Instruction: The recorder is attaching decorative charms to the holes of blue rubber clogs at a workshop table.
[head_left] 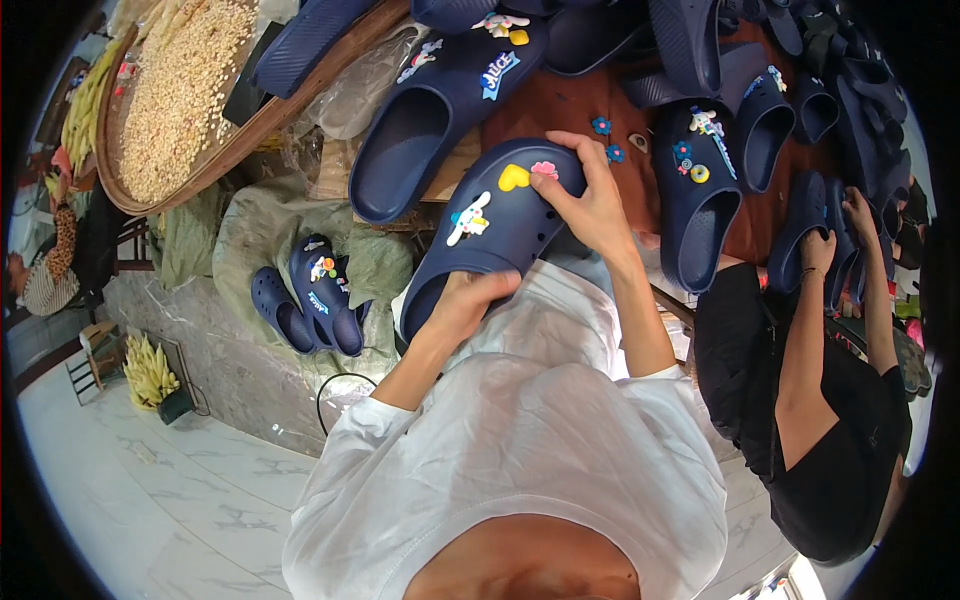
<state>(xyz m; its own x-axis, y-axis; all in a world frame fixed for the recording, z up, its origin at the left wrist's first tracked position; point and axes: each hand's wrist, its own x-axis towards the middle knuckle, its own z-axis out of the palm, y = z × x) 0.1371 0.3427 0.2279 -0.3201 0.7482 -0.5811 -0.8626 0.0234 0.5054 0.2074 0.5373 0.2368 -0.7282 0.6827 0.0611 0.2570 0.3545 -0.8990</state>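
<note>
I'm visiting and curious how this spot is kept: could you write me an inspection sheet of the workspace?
Surface: reddish-brown top, partly hidden by other clogs.
Things in hand: navy clog with yellow heart, pink charm and white figure charm.
Clutter: blue flower charms, a tray of pale kernels.
Hands: left hand grips the clog at its opening; right hand grips its toe, thumb at the pink charm.
Cables: thin black cord-like loop; ends unclear.
Surroundings: co-worker in black at right; pale tiled floor.

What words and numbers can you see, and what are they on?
Held clog: no words that I can see.
Blue ribbon charm on the big clog just beyond it: light letters, which I won't copy out.
Blue charm on a small clog at left: letter-like marks, too small to read.
</note>
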